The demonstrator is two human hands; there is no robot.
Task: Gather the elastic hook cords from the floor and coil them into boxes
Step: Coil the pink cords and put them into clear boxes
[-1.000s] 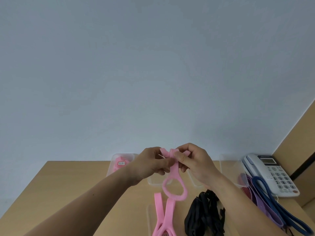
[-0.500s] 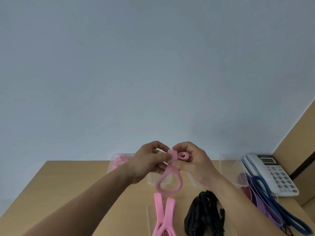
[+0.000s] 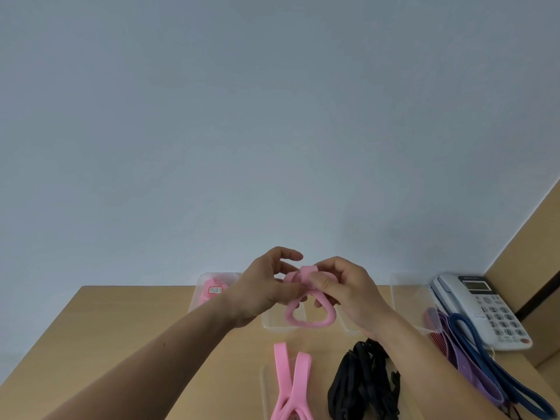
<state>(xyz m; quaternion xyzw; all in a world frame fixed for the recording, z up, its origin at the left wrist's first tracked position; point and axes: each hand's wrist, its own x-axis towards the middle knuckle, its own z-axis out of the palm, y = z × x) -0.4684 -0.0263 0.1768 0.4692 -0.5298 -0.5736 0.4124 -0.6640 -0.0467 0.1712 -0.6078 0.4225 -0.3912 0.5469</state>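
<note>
Head view: your left hand [image 3: 260, 291] and right hand [image 3: 351, 294] meet in the lower middle of the frame, above the far part of the wooden table [image 3: 121, 328]. Both have hold of the same pink cord [image 3: 306, 272]. Your left thumb and curled fingers pinch it from the left, with the forefinger lifted free above. Your right thumb and fingers clamp the folded top from the right. A loop of it hangs below your hands, over a clear box [image 3: 272, 324].

At left behind your wrist, another clear box [image 3: 201, 295] holds a coiled pink bundle [image 3: 212, 291]. At the bottom edge lie a second pink cord [image 3: 291, 383] and a heap of black cords [image 3: 363, 386]. At lower right, purple [image 3: 472, 374] and blue [image 3: 485, 353] cords trail beside a white telephone [image 3: 481, 307].
</note>
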